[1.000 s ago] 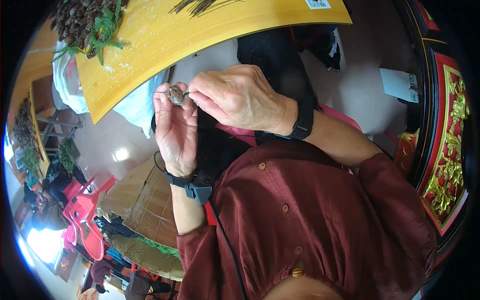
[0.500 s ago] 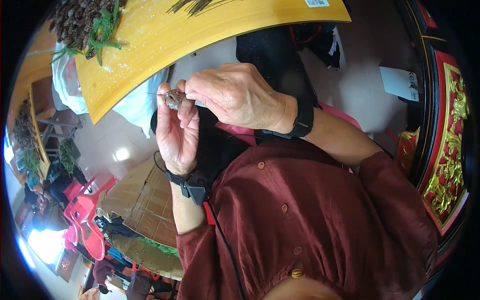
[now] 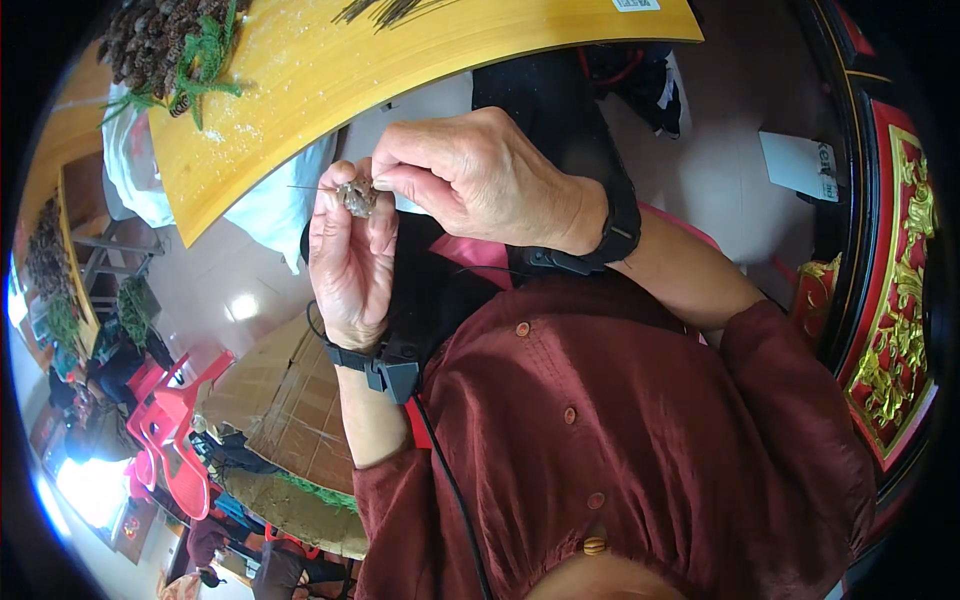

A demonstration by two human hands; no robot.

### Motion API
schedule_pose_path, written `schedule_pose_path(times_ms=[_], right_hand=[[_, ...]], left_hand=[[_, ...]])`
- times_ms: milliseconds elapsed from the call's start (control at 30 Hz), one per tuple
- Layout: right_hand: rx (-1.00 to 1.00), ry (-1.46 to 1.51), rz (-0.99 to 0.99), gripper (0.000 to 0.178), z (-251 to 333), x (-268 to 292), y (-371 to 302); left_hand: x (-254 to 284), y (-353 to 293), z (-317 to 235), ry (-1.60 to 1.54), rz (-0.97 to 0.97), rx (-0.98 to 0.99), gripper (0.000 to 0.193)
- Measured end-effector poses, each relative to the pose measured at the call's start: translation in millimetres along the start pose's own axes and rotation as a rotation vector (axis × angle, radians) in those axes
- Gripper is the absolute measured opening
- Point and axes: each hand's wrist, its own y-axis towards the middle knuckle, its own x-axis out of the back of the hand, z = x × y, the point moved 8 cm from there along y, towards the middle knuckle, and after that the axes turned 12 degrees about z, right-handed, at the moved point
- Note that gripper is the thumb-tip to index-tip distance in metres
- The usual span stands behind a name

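My left hand (image 3: 348,262) holds a small brown pine cone (image 3: 357,200) between its thumb and fingertips, palm turned up. A thin dark wire (image 3: 306,187) sticks out of the cone to the left. On the cone's other side, my right hand (image 3: 492,178) is closed in a pinch with thumb and forefinger against the cone's right edge. The wire seems to run into that pinch, though the fingertips mostly hide its end. Both hands are over my lap, just off the near edge of the yellow table (image 3: 300,85).
A heap of pine cones (image 3: 155,45) with green sprigs (image 3: 205,62) lies on the table's far left. Several loose wires (image 3: 385,10) lie at its far edge. Pink plastic stools (image 3: 180,430) and cardboard (image 3: 290,400) are at left. A gold-carved red panel (image 3: 895,290) stands at right.
My right hand has tilted up slightly, its thumb and forefinger now showing more plainly at the cone. The cone has turned and shifted slightly right in my left fingers.
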Motion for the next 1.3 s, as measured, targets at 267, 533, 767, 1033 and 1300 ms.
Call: schedule_pose_path(times_ms=[267,533,767,1033,1300], right_hand=[[0.091,-0.004,-0.023,0.006,-3,9,4],[0.018,0.027,0.084,0.008,-10,18,12],[-0.344,0.248,0.162,0.011,-29,19,8],[-0.438,0.755,0.250,0.018,-17,0,11],[-0.399,0.634,0.213,0.013,-10,4,15]], left_hand=[[-2,1,0,0.036,0.062,0.059,0.024],[-8,7,0,0.012,0.010,0.096,0.021],[-13,5,-10,0.048,-0.050,0.072,0.021],[-24,4,-18,0.294,-0.180,0.061,0.019],[-41,4,-11,0.387,-0.207,0.145,0.021]])
